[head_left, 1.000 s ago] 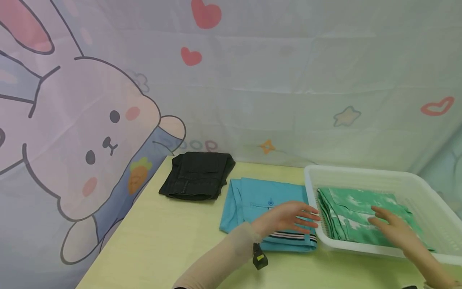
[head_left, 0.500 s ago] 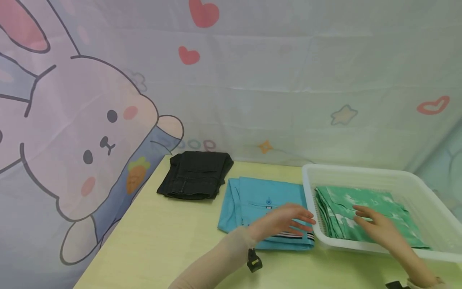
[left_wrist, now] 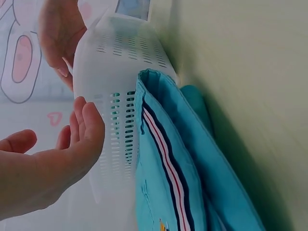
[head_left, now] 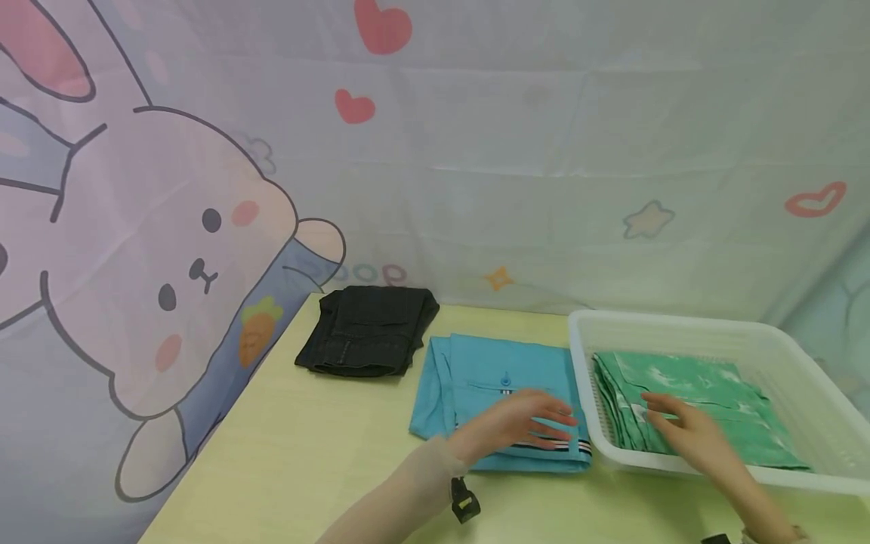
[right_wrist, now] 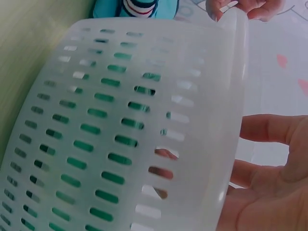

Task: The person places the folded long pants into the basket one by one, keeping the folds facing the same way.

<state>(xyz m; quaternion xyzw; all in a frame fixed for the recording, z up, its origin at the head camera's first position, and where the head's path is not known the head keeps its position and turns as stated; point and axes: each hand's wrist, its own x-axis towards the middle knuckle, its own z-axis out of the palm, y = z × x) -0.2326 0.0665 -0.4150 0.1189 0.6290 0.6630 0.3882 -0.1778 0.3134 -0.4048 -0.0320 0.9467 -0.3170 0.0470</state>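
Note:
My left hand (head_left: 519, 419) hovers above a folded blue garment (head_left: 469, 363), its fingers loosely bent and holding nothing. The left wrist view shows the garment's striped band (left_wrist: 168, 163) below that hand, with a gap between them. My right hand (head_left: 693, 434) hangs over a folded green and white garment (head_left: 720, 374) that lies in a white plastic basket (head_left: 768, 331). In the right wrist view the fingers (right_wrist: 269, 127) of this hand are spread beyond the basket's rim, partly hidden by its slotted wall (right_wrist: 120, 96).
A folded black garment (head_left: 381, 325), likely trousers, lies at the back left of the pale yellow table (head_left: 272, 446). Behind the table hangs a cloth backdrop (head_left: 510, 151) printed with a rabbit and hearts. The basket stands close against the blue garment's right side.
Both hands have shifted to the left, the right one further across the green garment. The left hand has drawn back from the basket's edge. The garments and basket stay put.

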